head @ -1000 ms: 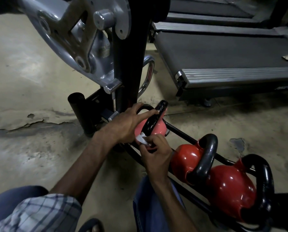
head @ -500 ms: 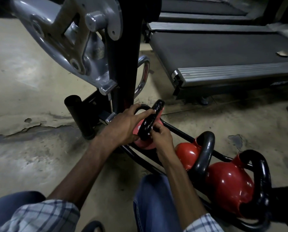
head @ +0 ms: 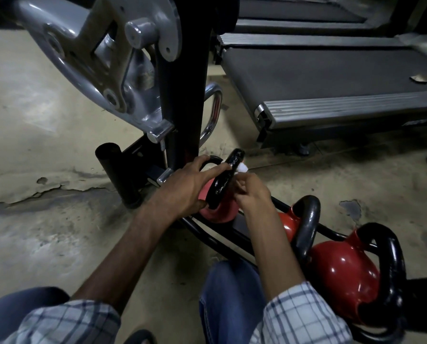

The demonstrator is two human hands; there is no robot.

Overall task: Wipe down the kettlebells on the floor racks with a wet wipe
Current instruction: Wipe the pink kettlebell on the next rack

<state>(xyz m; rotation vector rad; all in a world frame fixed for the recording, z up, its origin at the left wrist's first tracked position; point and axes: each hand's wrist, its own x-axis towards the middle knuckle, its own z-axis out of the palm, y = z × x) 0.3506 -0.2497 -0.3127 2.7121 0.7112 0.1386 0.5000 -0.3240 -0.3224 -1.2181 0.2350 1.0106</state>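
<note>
The left hand (head: 190,184) grips the rigid handle (head: 223,180) of the pink kettlebell (head: 219,212), judged heavy and best held there. The right hand (head: 253,192) pinches the limp wet wipe (head: 242,167).

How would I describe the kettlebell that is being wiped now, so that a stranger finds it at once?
Start at the black post left of the treadmill; at its foot a black rack holds three kettlebells. The wiped kettlebell is nearest the post, held by the left hand. It is small and pale pink; its two neighbours are bigger and deep red.
</note>
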